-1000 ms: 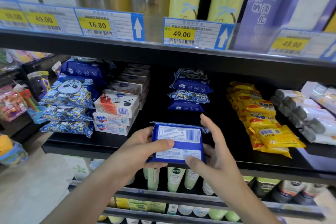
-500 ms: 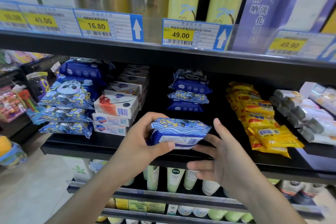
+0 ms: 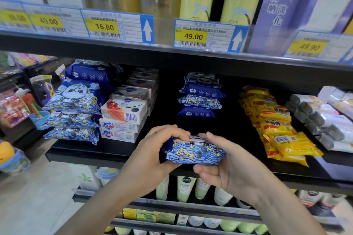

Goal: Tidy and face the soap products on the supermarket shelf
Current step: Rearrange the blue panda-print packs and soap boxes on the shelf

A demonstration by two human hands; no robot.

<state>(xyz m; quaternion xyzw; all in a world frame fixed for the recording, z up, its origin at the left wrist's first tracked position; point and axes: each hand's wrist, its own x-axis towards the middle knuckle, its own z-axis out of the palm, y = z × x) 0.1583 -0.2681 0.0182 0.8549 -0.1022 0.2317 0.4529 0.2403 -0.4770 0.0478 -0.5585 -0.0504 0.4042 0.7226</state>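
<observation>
Holding a blue wave-patterned soap pack (image 3: pixel 194 152) between both hands at the front edge of the black shelf (image 3: pixel 114 151), we curl our left hand (image 3: pixel 152 158) over its left end and our right hand (image 3: pixel 227 166) around its right end. Behind it sits a stack of matching blue packs (image 3: pixel 200 97); to the left, white boxes (image 3: pixel 122 118) read "Safeguard" and "DETOX". Price tags above show 16.80 (image 3: pixel 116 25) and 49.00 (image 3: pixel 208 35), the latter marked "150ml".

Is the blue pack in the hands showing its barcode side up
No, the blue pack shows its printed wave and panda side.
</observation>
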